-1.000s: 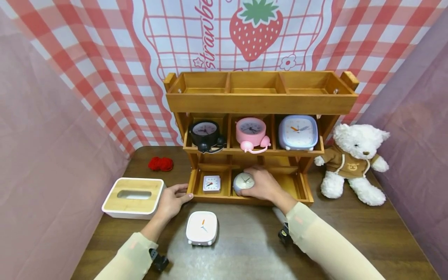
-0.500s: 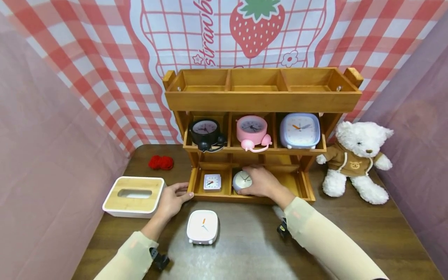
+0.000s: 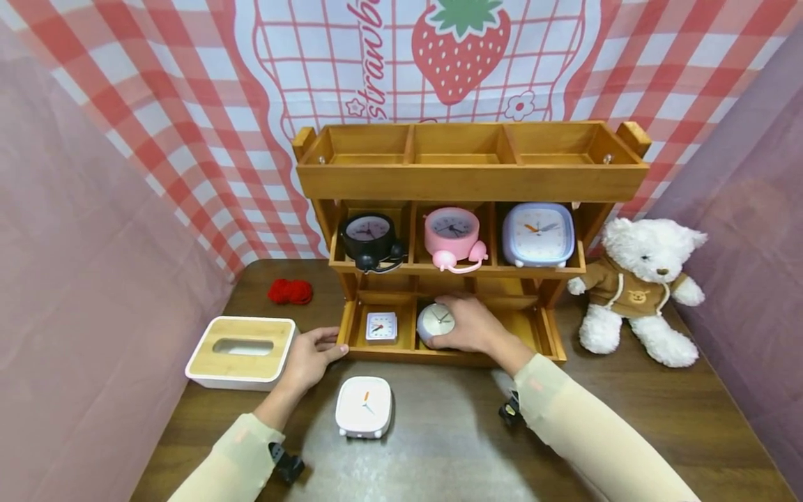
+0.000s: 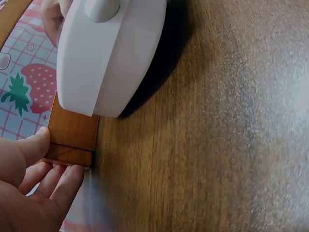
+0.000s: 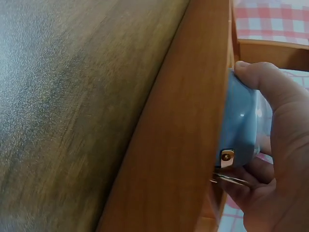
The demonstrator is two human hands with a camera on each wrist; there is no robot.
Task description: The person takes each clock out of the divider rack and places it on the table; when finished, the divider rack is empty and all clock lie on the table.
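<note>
In the head view, my right hand (image 3: pixel 473 325) grips a round blue-grey alarm clock (image 3: pixel 434 323) in the middle compartment of the lowest tier of a wooden shelf (image 3: pixel 477 185). Up close in the right wrist view, thumb and fingers wrap the blue clock body (image 5: pixel 241 116), partly behind the front board. My left hand (image 3: pixel 307 359) holds the bottom left corner of the shelf; the left wrist view shows thumb and fingers on either side of that wooden corner (image 4: pixel 70 154). A small square lilac clock (image 3: pixel 380 326) sits in the lower left compartment. On the table lies a white square clock (image 3: pixel 364 407).
The middle tier bears a black clock (image 3: pixel 369 238), a pink clock (image 3: pixel 450 234) and a lavender clock (image 3: pixel 538 236). A tissue box (image 3: pixel 243 353) and red yarn bundle (image 3: pixel 290 291) lie left on the table. A white teddy bear (image 3: pixel 636 296) sits right of the shelf.
The head view has shifted slightly. Both hands keep their places on the shelf corner and the round clock; the clock's face tilts very slightly between frames.
</note>
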